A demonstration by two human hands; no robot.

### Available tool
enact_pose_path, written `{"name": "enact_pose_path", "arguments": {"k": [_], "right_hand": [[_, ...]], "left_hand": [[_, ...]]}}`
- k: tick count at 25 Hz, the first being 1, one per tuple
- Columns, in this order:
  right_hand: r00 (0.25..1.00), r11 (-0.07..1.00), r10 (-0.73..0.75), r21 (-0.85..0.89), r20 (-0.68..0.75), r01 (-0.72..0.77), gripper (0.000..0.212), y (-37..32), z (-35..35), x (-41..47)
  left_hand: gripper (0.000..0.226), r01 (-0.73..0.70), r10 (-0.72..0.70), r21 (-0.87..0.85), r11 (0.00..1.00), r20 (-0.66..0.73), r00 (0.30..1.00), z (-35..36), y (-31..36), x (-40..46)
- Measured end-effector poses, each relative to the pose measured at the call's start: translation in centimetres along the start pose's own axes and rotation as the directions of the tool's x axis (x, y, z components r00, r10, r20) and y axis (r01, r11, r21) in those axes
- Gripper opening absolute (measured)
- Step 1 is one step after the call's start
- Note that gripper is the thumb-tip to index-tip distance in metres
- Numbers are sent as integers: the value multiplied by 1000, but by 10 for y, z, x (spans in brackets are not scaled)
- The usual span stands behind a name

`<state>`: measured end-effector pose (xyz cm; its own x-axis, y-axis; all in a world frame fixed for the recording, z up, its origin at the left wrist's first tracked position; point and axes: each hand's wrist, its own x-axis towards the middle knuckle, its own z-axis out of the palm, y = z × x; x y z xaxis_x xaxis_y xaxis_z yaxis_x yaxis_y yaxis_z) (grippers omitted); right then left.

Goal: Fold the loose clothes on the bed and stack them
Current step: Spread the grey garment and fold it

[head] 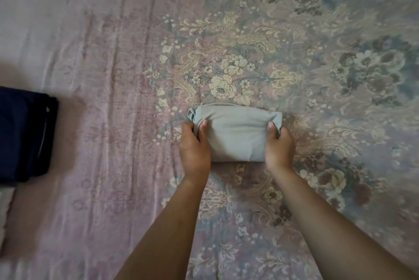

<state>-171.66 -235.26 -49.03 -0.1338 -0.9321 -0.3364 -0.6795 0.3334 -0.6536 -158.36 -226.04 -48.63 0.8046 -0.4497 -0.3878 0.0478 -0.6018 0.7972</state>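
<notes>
A folded grey garment (234, 132) lies on the floral bedspread (249, 57), just below centre. The left hand (195, 146) grips its 9 o'clock end, thumb on top, fingers curled under; the right hand (279, 147) grips the 3 o'clock end likewise. A navy stack (25, 134) sits well apart at 9 o'clock.

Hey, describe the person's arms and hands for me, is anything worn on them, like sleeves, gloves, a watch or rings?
Both forearms are bare as far as the view shows: no sleeves, gloves, watch or bracelet. The left hand and right hand are bare too, with short, unpainted-looking thumbnails. No rings show, though most fingers are hidden.
</notes>
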Motion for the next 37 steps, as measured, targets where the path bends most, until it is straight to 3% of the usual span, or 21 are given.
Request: {"name": "enact_pose_path", "arguments": {"k": [2,4,6,8,9,12,18,20,23,26,28,30,32,35,37], "right_hand": [[1000,995,23,-100,-2,-23,31,1,-2,0],[995,975,-78,-211,-62,64,27,-7,-7,-9],[892,822,-445,-432,-81,371,42,-10,-7,-21],[686,512,-707,-545,170,664,51,-8,-2,-29],[629,414,-714,-538,309,734,54,-6,2,-28],[653,336,-537,-575,534,746,63,6,9,-14],[664,304,-468,-600,583,740,69,13,11,-4],[602,235,-484,-568,636,789,77,13,0,-6],[497,73,-388,-511,776,856,104,20,-11,-1],[497,23,-307,-516,812,857,125,13,-7,9],[492,42,-312,-506,813,862,118,6,-8,8],[478,53,-346,-491,808,869,99,2,-12,6],[495,63,-252,-496,832,866,85,-2,-14,3],[561,11,-113,-564,820,826,71,-6,-9,-19],[605,27,-37,-604,795,796,62,-8,-1,-53]], "left_hand": [[31,-21,29,187,982,-41,999,-2,2,-3],[31,-143,219,456,879,-117,969,-8,7,-5],[36,-423,586,645,636,-48,809,-9,8,-8],[48,-685,755,639,351,240,611,-2,10,-10],[51,-752,743,601,269,367,560,2,9,-6],[56,-802,591,559,210,581,560,6,-3,13],[59,-832,530,492,255,649,546,4,-11,25],[69,-881,526,431,194,712,464,-11,-16,29],[105,-928,463,366,69,812,354,-31,-26,38],[123,-909,349,416,10,851,393,-25,-20,43],[115,-887,252,461,-20,861,442,-20,-13,40],[91,-872,219,486,-58,859,464,-21,-8,32],[69,-878,184,477,-50,868,461,-26,-2,23],[66,-864,80,504,0,861,502,-39,8,8],[68,-873,73,488,22,870,488,-64,4,-5]]}}
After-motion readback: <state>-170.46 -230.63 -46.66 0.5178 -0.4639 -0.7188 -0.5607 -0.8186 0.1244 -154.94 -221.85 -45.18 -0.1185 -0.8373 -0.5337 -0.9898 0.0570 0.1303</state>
